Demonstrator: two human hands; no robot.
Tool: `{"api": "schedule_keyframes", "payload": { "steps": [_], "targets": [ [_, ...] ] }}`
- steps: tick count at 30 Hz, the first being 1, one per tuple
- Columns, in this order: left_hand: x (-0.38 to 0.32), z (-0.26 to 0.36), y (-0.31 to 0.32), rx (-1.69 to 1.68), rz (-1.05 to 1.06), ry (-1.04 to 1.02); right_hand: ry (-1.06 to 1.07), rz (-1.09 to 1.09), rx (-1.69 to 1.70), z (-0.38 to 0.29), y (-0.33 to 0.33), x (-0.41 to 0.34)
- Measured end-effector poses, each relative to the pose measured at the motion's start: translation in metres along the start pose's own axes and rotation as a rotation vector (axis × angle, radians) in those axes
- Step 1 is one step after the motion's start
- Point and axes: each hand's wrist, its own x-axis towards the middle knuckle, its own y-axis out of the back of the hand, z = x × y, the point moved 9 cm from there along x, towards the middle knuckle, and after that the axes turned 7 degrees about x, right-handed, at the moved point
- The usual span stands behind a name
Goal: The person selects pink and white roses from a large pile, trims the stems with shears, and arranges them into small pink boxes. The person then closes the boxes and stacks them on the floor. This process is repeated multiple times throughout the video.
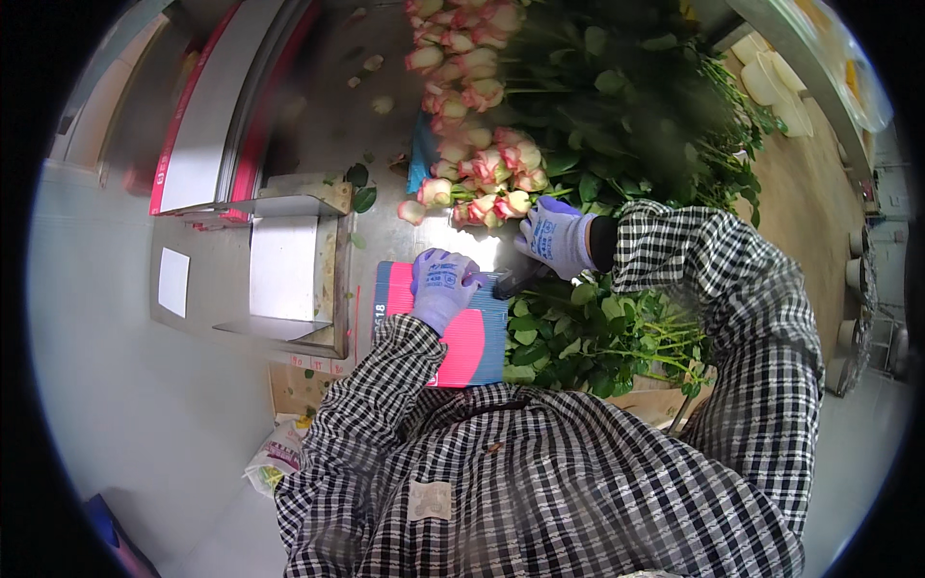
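My left hand [443, 289], in a lilac work glove, rests on a corrugated pink-and-blue sheet [466, 347] that is wrapped over a bunch of cut stems. Leafy green stems [614, 339] stick out of the sheet's right side. My right hand [555, 237], gloved alike, is closed around a black hand tool [522, 278], probably a stapler, at the sheet's upper right edge. Just beyond both hands lie pink-edged cream roses [488, 170] in a long pile, with their leafy stems [621, 123] pointing right.
At the left, a metal holder [340, 282] contains white paper [283, 267]. Behind it stand stacked pink-and-white sheets [209, 108]. Loose leaves [364, 199] and petals lie on the metal table [325, 130]. A metal rail [809, 58] runs at upper right; a plastic bag [278, 451] is at lower left.
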Motion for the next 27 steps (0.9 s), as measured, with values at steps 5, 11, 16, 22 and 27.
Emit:
{"api": "schedule_keyframes", "payload": {
  "steps": [5, 11, 16, 22, 27],
  "targets": [
    [0.019, 0.002, 0.006, -0.094, -0.248, -0.013, -0.034, -0.234, 0.108, 0.001, 0.006, -0.006],
    [0.029, 0.028, 0.000, -0.133, -0.698, -0.327, 0.024, 0.171, 0.132, -0.023, 0.088, -0.086],
    [-0.018, 0.040, 0.020, -0.213, -0.650, -0.229, -0.082, 0.081, 0.148, 0.000, 0.067, -0.082],
    [-0.032, 0.054, 0.059, -0.217, -0.335, -0.261, 0.262, 0.000, 0.089, -0.029, 0.044, -0.045],
    [-0.041, 0.052, 0.044, -0.173, -0.417, -0.251, 0.309, -0.188, 0.052, -0.032, 0.026, -0.031]
  ]
}}
